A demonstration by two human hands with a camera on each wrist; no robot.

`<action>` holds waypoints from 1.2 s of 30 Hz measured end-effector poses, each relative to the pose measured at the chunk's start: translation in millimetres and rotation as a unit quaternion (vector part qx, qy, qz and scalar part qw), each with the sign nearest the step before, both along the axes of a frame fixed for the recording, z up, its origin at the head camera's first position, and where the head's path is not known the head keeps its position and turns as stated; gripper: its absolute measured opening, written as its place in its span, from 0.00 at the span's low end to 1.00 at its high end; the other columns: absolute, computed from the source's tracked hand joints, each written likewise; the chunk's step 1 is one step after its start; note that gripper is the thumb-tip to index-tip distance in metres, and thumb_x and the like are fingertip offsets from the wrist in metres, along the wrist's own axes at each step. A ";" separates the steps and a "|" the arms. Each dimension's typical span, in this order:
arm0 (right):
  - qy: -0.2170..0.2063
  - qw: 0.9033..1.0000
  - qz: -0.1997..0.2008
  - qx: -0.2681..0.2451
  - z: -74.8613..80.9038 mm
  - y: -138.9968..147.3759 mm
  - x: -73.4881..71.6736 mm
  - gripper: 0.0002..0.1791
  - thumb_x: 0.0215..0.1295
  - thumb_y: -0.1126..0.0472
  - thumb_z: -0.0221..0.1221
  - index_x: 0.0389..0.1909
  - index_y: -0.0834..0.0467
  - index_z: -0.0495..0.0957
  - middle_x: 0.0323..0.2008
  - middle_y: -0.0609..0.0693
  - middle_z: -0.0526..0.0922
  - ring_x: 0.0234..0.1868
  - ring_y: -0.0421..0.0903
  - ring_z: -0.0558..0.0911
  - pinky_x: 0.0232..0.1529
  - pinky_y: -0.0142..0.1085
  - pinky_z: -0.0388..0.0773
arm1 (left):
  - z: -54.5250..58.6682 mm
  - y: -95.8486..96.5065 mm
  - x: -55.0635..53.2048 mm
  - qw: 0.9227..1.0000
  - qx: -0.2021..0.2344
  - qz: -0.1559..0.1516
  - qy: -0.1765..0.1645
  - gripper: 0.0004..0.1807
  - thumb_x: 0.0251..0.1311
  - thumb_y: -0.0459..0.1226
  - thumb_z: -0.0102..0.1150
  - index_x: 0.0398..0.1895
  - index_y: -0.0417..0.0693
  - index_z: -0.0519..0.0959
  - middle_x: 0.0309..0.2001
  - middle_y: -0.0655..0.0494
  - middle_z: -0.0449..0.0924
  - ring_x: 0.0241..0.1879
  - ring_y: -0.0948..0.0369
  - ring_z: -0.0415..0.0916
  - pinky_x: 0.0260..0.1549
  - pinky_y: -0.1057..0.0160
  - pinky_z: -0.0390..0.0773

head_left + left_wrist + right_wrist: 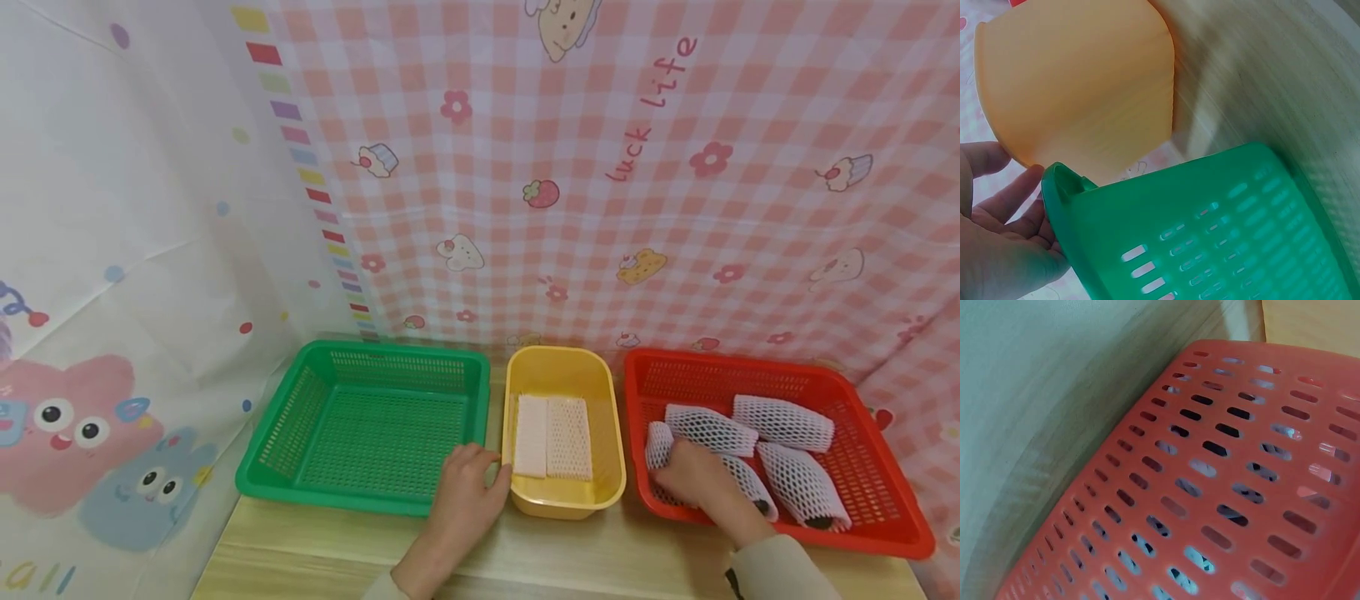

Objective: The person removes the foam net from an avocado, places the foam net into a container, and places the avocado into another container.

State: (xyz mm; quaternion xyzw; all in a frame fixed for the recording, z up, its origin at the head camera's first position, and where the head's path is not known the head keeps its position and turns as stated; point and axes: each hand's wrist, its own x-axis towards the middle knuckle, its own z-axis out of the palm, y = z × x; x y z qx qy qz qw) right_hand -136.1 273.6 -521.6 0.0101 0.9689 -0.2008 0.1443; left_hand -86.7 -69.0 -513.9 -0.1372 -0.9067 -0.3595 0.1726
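A netted item (659, 442) stands at the left end of the red basket (862, 542), long axis running front to back; the right hand (697, 477) covers its near part, grip hidden. The left hand (467, 487), fingers loosely extended, lies between green basket (382, 442) and yellow tub (558, 506).

The right hand (696, 477) hides its own fingertips and part of a net sleeve (659, 442); the worktop (570, 554) is cut off below.
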 end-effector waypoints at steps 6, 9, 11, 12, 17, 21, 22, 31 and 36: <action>-0.011 1.000 -0.012 -0.016 -5.0 2.6 -2.4 0.16 0.60 0.53 0.66 0.29 0.62 0.75 0.23 0.52 0.75 0.24 0.49 0.74 0.24 0.40 0.72 | -1.1 1.2 0.1 1.000 -0.005 0.002 -0.003 0.08 0.59 0.34 0.71 0.36 0.36 0.88 0.32 0.48 0.84 0.35 0.56 0.76 0.38 0.56 0.77; -0.007 1.000 -0.017 -0.019 -4.6 2.9 -3.8 0.19 0.60 0.52 0.66 0.33 0.65 0.77 0.26 0.53 0.76 0.27 0.50 0.74 0.28 0.43 0.74 | -0.1 1.3 0.2 1.000 -0.013 0.005 -0.005 0.08 0.60 0.34 0.71 0.36 0.36 0.88 0.33 0.48 0.84 0.36 0.55 0.76 0.40 0.55 0.77; -0.003 1.000 -0.021 -0.022 -4.3 3.2 -3.4 0.21 0.60 0.51 0.67 0.36 0.67 0.77 0.27 0.53 0.78 0.28 0.51 0.74 0.31 0.45 0.75 | 0.6 1.3 0.7 1.000 -0.015 0.006 -0.007 0.08 0.60 0.34 0.71 0.36 0.36 0.88 0.33 0.48 0.84 0.36 0.55 0.76 0.41 0.54 0.76; -0.004 0.999 -0.024 -0.025 -4.1 3.8 -2.9 0.23 0.60 0.50 0.67 0.37 0.69 0.77 0.28 0.54 0.78 0.29 0.52 0.75 0.32 0.47 0.77 | 0.7 1.4 1.0 1.000 -0.016 0.005 -0.006 0.08 0.60 0.34 0.71 0.36 0.36 0.88 0.33 0.48 0.84 0.36 0.55 0.76 0.41 0.54 0.76; -0.003 0.998 -0.040 -0.042 -1.0 7.3 -0.2 0.32 0.60 0.48 0.69 0.45 0.75 0.76 0.33 0.58 0.82 0.33 0.54 0.78 0.36 0.52 0.80 | 1.7 1.6 1.5 1.000 -0.017 0.002 -0.004 0.07 0.59 0.34 0.71 0.35 0.37 0.88 0.33 0.49 0.84 0.36 0.56 0.77 0.41 0.54 0.76; 0.019 0.998 -0.045 -0.050 4.1 8.8 0.7 0.37 0.59 0.47 0.70 0.50 0.77 0.75 0.38 0.63 0.84 0.36 0.57 0.82 0.40 0.55 0.81 | 1.4 1.1 0.4 1.000 -0.020 0.005 0.001 0.07 0.59 0.34 0.72 0.35 0.37 0.88 0.32 0.50 0.84 0.35 0.56 0.76 0.41 0.54 0.76; 0.025 0.997 -0.047 -0.052 5.4 9.1 1.8 0.38 0.59 0.46 0.70 0.52 0.77 0.74 0.40 0.65 0.84 0.37 0.58 0.82 0.40 0.56 0.81 | 1.3 1.1 0.5 1.000 -0.020 0.006 0.003 0.07 0.59 0.34 0.72 0.35 0.37 0.88 0.32 0.50 0.84 0.35 0.56 0.76 0.41 0.54 0.75; 0.048 0.995 -0.070 -0.052 28.1 11.8 13.8 0.45 0.60 0.42 0.70 0.63 0.74 0.68 0.49 0.68 0.83 0.43 0.60 0.84 0.42 0.58 0.82 | 0.3 1.2 0.1 0.999 -0.026 0.010 0.019 0.07 0.58 0.35 0.73 0.34 0.38 0.88 0.31 0.52 0.84 0.34 0.56 0.76 0.40 0.55 0.76; 0.067 0.994 -0.082 -0.041 40.4 10.2 22.6 0.49 0.60 0.40 0.69 0.70 0.70 0.64 0.53 0.68 0.81 0.43 0.60 0.84 0.40 0.58 0.82 | 0.9 0.9 -0.2 0.999 -0.029 0.010 0.016 0.07 0.59 0.35 0.72 0.34 0.38 0.88 0.31 0.51 0.84 0.34 0.56 0.77 0.41 0.54 0.76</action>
